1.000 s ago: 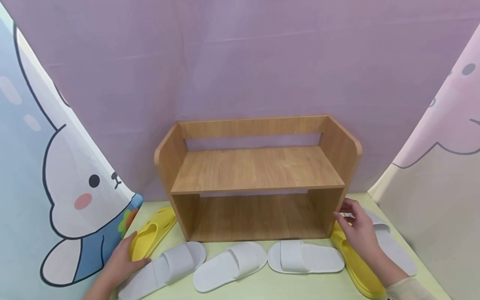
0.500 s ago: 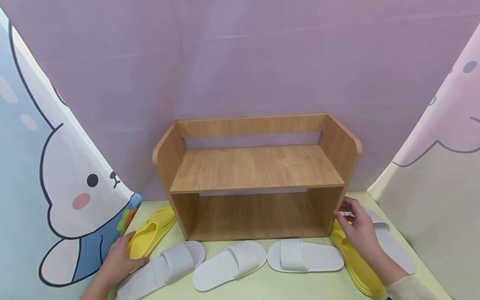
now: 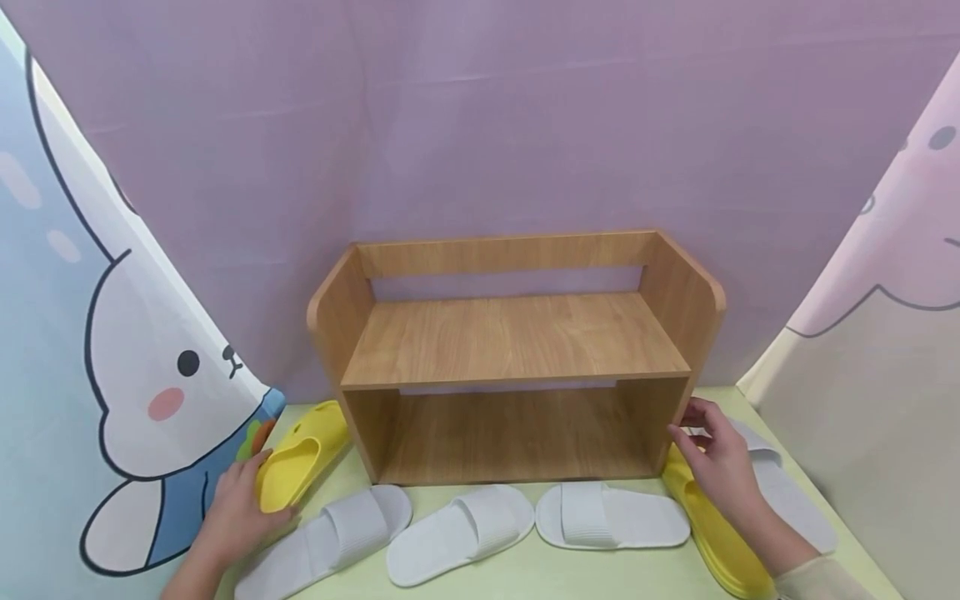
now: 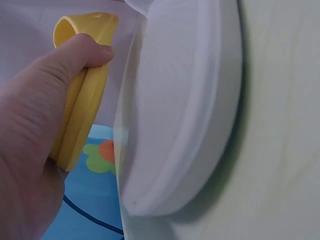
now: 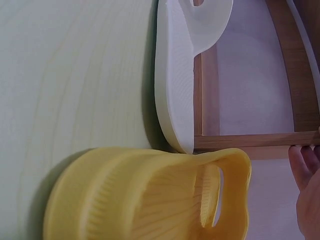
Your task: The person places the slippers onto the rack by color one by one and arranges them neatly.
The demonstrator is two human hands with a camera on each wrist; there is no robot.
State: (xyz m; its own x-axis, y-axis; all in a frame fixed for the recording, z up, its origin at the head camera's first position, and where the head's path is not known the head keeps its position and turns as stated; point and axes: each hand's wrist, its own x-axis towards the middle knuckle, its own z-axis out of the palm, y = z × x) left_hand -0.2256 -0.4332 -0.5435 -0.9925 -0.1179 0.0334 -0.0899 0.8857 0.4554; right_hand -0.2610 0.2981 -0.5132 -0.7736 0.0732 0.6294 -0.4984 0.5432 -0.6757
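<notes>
On the left of the head view, my left hand (image 3: pixel 236 512) grips a yellow slipper (image 3: pixel 318 429) by its heel end. In the left wrist view the thumb lies across the yellow slipper (image 4: pixel 90 105), held tilted beside a white slipper (image 4: pixel 175 110). My right hand (image 3: pixel 716 458) holds the front edge of the right side panel of a two-tier wooden shelf (image 3: pixel 517 337), its thumb at the edge and its fingers on the outer side. Below that wrist, partly hidden by the forearm, lies another yellow slipper (image 3: pixel 723 542).
Both shelf tiers hold nothing. A row of white slippers (image 3: pixel 461 533) lies in front of the shelf on the pale surface (image 3: pixel 570 575). Another white slipper (image 3: pixel 791 492) lies at the far right. A purple cloth (image 3: pixel 510 125) hangs behind, with printed cloths at both sides.
The left yellow slipper has risen slightly off the surface and turned in my left hand, its toe higher than before. My right hand keeps its place on the shelf's edge.
</notes>
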